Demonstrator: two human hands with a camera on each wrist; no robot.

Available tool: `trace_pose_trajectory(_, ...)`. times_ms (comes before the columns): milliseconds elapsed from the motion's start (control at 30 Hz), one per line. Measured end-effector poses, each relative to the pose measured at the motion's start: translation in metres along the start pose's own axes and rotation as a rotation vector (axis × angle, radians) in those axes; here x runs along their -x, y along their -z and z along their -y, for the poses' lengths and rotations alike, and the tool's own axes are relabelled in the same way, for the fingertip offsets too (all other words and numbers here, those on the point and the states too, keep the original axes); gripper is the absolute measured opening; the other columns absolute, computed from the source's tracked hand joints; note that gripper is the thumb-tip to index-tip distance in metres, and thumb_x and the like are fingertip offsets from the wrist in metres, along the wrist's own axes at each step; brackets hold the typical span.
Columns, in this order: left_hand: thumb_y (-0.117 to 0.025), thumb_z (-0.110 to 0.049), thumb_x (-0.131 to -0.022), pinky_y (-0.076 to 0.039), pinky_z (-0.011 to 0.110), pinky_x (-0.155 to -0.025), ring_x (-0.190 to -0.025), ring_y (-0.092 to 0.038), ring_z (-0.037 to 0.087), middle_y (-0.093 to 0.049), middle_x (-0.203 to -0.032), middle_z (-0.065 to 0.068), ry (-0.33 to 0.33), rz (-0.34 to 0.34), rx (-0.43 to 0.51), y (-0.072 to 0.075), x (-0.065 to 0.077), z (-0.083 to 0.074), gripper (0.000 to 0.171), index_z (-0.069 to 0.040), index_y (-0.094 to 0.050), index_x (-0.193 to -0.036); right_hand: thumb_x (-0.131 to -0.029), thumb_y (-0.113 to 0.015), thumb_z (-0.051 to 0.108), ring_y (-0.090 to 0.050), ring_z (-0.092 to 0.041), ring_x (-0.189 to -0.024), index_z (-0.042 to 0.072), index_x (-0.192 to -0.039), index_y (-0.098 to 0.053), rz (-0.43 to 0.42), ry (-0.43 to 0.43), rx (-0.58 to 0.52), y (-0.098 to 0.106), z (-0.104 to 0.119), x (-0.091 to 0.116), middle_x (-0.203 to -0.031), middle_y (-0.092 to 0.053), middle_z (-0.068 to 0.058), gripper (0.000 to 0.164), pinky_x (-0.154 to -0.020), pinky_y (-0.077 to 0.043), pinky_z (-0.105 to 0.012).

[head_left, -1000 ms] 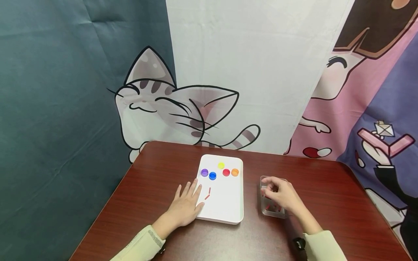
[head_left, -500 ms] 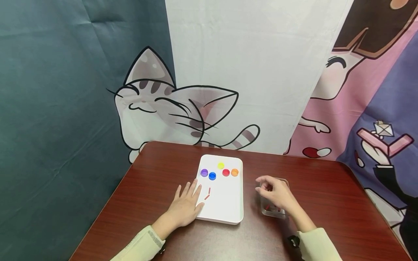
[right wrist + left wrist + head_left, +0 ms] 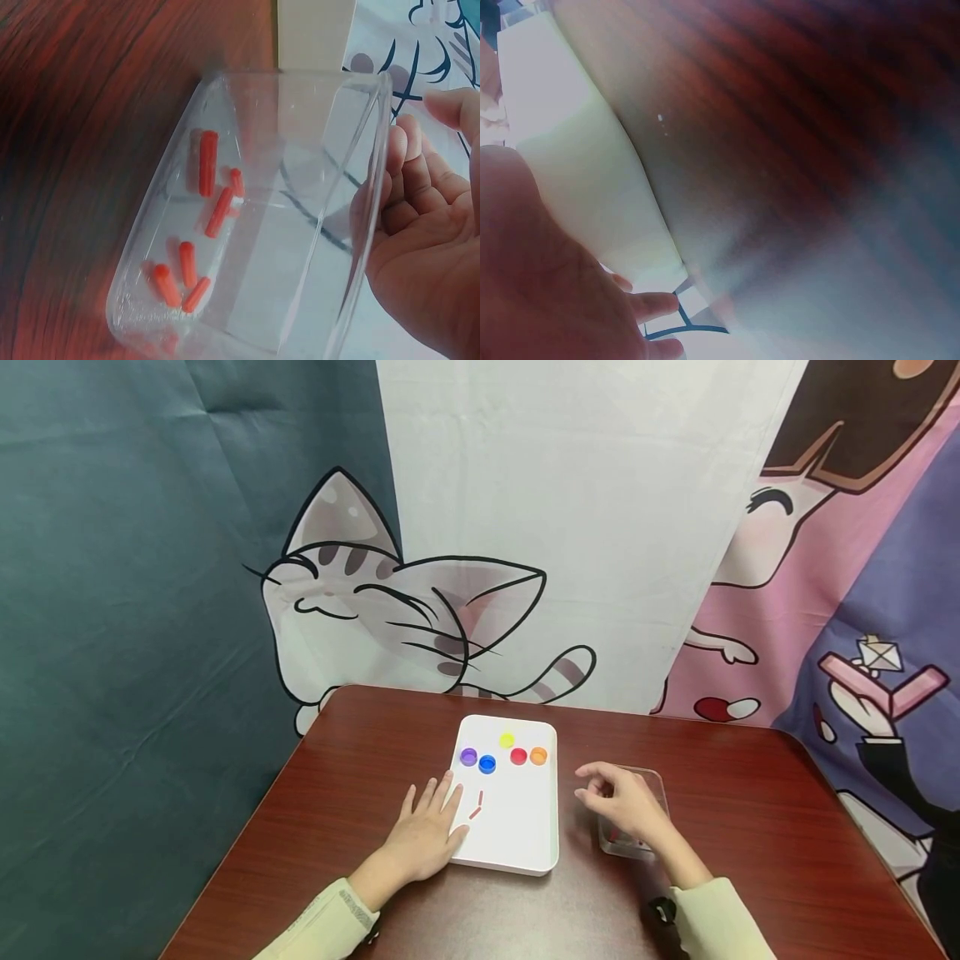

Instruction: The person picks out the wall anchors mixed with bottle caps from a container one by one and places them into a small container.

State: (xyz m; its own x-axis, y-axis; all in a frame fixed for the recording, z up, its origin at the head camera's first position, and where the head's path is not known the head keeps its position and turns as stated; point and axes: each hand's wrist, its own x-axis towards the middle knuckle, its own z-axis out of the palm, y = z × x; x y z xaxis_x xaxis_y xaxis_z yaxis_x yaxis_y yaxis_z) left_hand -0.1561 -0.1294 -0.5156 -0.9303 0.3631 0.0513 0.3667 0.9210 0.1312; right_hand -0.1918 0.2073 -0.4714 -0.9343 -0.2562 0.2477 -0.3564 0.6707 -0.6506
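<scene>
My left hand [image 3: 426, 837] lies with fingers spread over the left edge of a white tray [image 3: 517, 852]. In the left wrist view, its fingertips rest along the tray's side [image 3: 592, 165]. Two short red sticks [image 3: 481, 798] lie on the tray, end near end at an angle. My right hand [image 3: 630, 802] hovers over the left side of a clear plastic box [image 3: 628, 852], thumb and forefinger bent towards each other. Inside the box are several short red sticks [image 3: 208, 165]. I cannot tell whether the right fingertips hold anything.
Purple, blue [image 3: 487, 765], yellow [image 3: 507, 740], red and orange [image 3: 538, 756] small round caps sit towards the tray's far end. The tray and box stand on a dark red-brown wooden table [image 3: 375, 735]. Behind the table hangs a cartoon-printed cloth [image 3: 615, 527].
My right hand has moved left from above the box towards the tray, uncovering the box's far right corner. The left hand, tray, caps and sticks on the tray have stayed put.
</scene>
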Motion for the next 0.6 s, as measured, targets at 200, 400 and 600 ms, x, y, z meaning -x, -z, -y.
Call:
trace_pose_trajectory(200,-0.034,-0.049,-0.096,-0.008,0.058,-0.11,-0.14,-0.018,0.034,-0.01,-0.157,0.008,0.002,0.006,0.002,0.001,0.001,-0.001,0.064,-0.013,-0.025,-0.148,-0.079,-0.073,0.026,-0.051,-0.006,-0.059,0.028,-0.101,-0.063,0.023,-0.015,-0.011,-0.005,0.003,-0.003,-0.066,-0.054,0.011,0.023,-0.053,-0.042,-0.021)
trace_pose_trajectory(400,-0.034,-0.049,-0.096,-0.009,0.058,-0.11,-0.14,-0.019,0.035,-0.01,-0.157,0.009,-0.001,0.006,-0.005,0.002,0.0,-0.001,0.064,-0.012,-0.026,-0.148,-0.079,-0.074,0.027,-0.05,-0.005,-0.059,0.029,-0.1,-0.064,0.025,-0.023,0.004,-0.01,0.007,-0.006,-0.066,-0.054,0.011,0.024,-0.052,-0.041,-0.021)
trace_pose_trajectory(600,-0.034,-0.05,-0.096,-0.009,0.058,-0.11,-0.14,-0.019,0.035,-0.01,-0.157,0.009,0.002,0.011,-0.005,0.003,0.001,-0.001,0.065,-0.013,-0.025,-0.148,-0.078,-0.074,0.024,-0.049,-0.006,-0.058,0.02,-0.101,-0.066,0.034,-0.012,-0.018,-0.015,0.012,-0.009,-0.067,-0.054,0.01,0.025,-0.052,-0.04,-0.021)
